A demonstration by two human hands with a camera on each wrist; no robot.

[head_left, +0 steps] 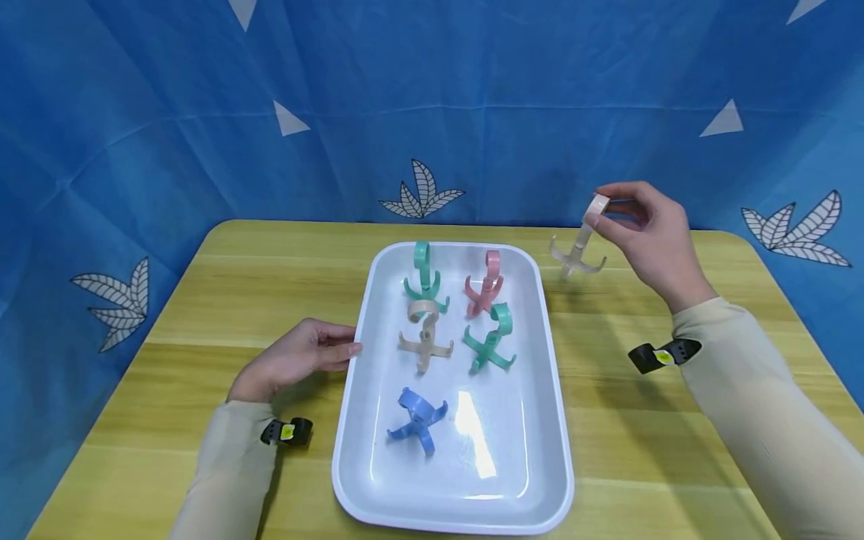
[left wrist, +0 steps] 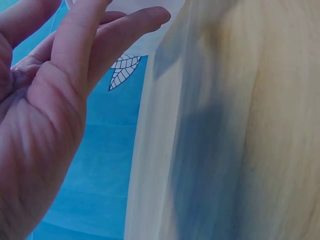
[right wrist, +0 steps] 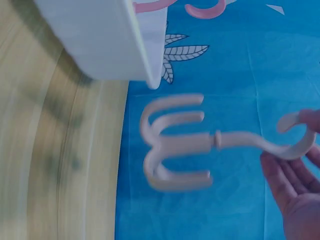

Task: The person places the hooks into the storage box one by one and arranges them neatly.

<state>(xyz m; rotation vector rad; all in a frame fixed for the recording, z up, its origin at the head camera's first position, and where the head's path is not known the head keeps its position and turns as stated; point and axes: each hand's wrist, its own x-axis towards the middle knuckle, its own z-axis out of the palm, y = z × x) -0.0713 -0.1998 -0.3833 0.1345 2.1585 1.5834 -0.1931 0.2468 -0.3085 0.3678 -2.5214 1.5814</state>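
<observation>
My right hand (head_left: 651,236) pinches the curved top of a beige multi-pronged hanging hook (head_left: 578,244) between thumb and fingers. The hook hangs prongs-down over the table, off the right side of the white tray (head_left: 556,442). In the right wrist view its stem and prongs (right wrist: 182,143) show fully, with the fingers at the curl. My left hand (head_left: 300,356) rests at the tray's left rim, fingers extended and fingertips against its side. Inside the tray stand green hooks (head_left: 422,262) (head_left: 487,351), a pink hook (head_left: 482,294), another beige hook (head_left: 425,345) and a blue hook (head_left: 418,420).
The tray sits in the middle of a wooden table (head_left: 169,405). A blue cloth (head_left: 513,67) with leaf and triangle prints hangs behind the table's far edge and shows along both sides. Black bands with small devices (head_left: 286,432) are strapped to both wrists.
</observation>
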